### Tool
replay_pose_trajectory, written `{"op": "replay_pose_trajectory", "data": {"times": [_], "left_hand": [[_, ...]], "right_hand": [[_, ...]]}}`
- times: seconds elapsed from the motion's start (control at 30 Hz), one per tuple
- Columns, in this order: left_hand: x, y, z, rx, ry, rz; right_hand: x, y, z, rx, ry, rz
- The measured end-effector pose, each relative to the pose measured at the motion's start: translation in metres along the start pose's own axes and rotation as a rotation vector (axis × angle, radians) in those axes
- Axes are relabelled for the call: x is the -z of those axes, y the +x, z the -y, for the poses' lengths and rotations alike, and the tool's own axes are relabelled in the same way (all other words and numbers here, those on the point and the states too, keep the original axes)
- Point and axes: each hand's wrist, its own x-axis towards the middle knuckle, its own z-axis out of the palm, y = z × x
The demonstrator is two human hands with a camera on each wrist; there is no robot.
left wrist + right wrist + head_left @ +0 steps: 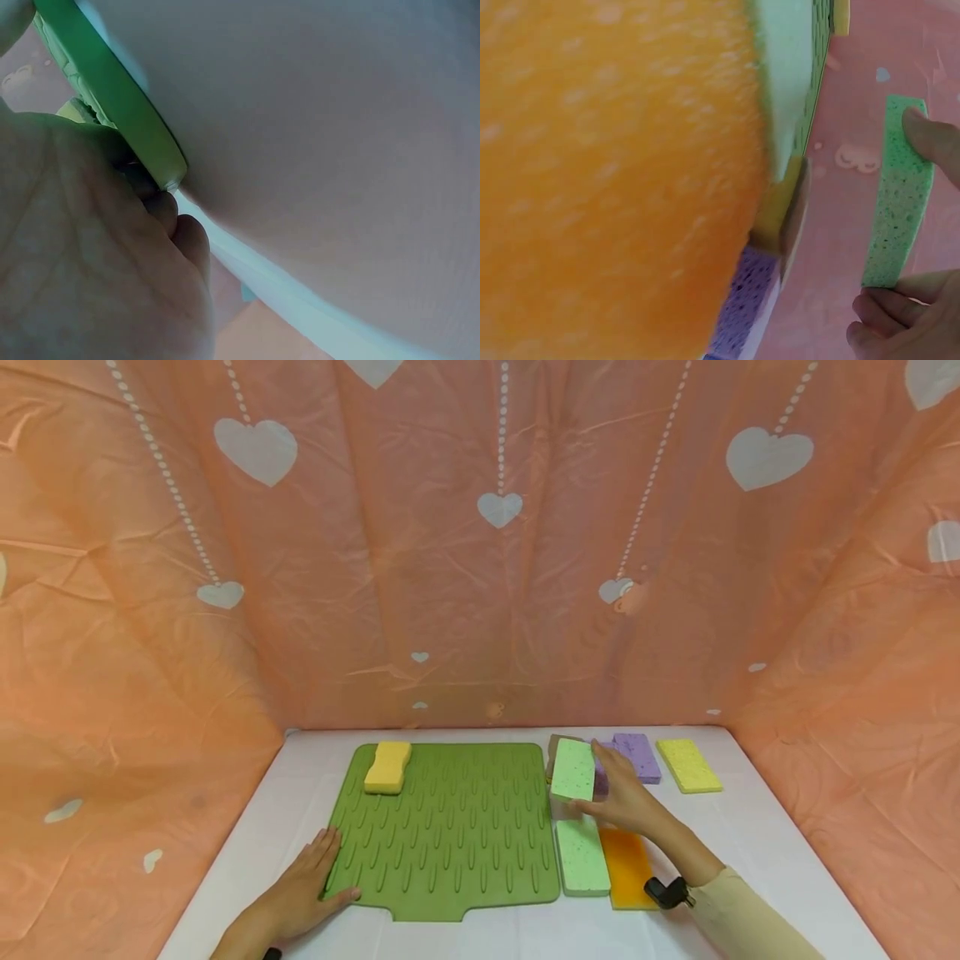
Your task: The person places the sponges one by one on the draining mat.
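My right hand (630, 793) grips a light green sponge (573, 770) by its two ends, thumb at one and fingers at the other. The right wrist view has this pitted sponge (898, 195) raised off the table. At the left, my left hand (302, 887) lies with fingers extended against the near left corner of a green ridged mat (457, 827); the left wrist view has its fingertips touching the mat's edge (124, 97). On the mat's far left part sits a yellow sponge (388, 767) with a pinched-in waist.
Right of the mat lie another light green sponge (582, 857) and a flat orange one (628, 868). Farther back are purple sponges (637, 757), a brownish piece (553, 748) partly hidden by the held sponge, and a yellow sponge (688, 765). An orange curtain (450, 568) encloses the white table (735, 843).
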Motion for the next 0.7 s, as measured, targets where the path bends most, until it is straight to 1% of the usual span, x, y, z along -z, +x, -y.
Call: {"op": "replay_pose_trajectory", "data": {"times": [0.07, 0.17, 0.27, 0.37, 0.5, 0.7], "left_hand": [[0.0, 0.001, 0.0, 0.02, -0.003, 0.011], [0.001, 0.001, -0.001, 0.021, 0.02, 0.015], [0.001, 0.001, -0.001, 0.016, 0.004, 0.011], [0.001, 0.0, -0.001, 0.007, -0.004, 0.002], [0.001, 0.0, -0.002, -0.003, 0.01, -0.01], [0.003, -0.001, -0.005, 0.011, 0.016, 0.01]], "right_hand": [[0.0, 0.003, 0.005, 0.01, -0.009, -0.005], [-0.002, 0.009, 0.011, 0.037, -0.015, -0.015], [-0.003, 0.015, 0.017, 0.068, -0.02, -0.02], [-0.005, 0.021, 0.024, 0.072, -0.021, -0.017], [-0.007, 0.03, 0.031, 0.064, -0.011, -0.007], [-0.014, 0.041, 0.04, 0.065, 0.015, 0.027]]}}
